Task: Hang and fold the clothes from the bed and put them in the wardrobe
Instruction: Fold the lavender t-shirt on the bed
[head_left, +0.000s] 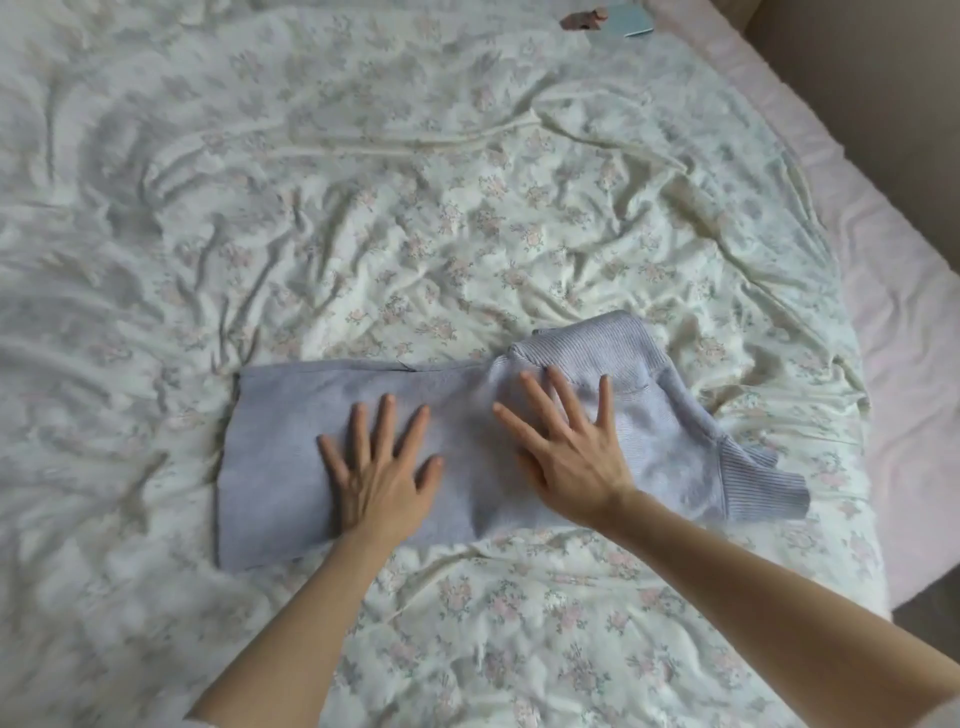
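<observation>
A pale lilac knitted sweater (280, 447) lies partly folded across the near middle of the bed. Its ribbed collar points to the back right and a ribbed cuff sticks out at the right. My left hand (379, 467) presses flat on the sweater's middle with fingers spread. My right hand (566, 447) lies flat just right of it, fingers spread toward the collar. Neither hand holds anything.
The bed is covered by a crumpled cream floral sheet (415, 208). A pink bedspread edge (909, 312) runs down the right side. At the far top lie a light blue flat object (631, 21) and a small reddish-brown item (582, 18).
</observation>
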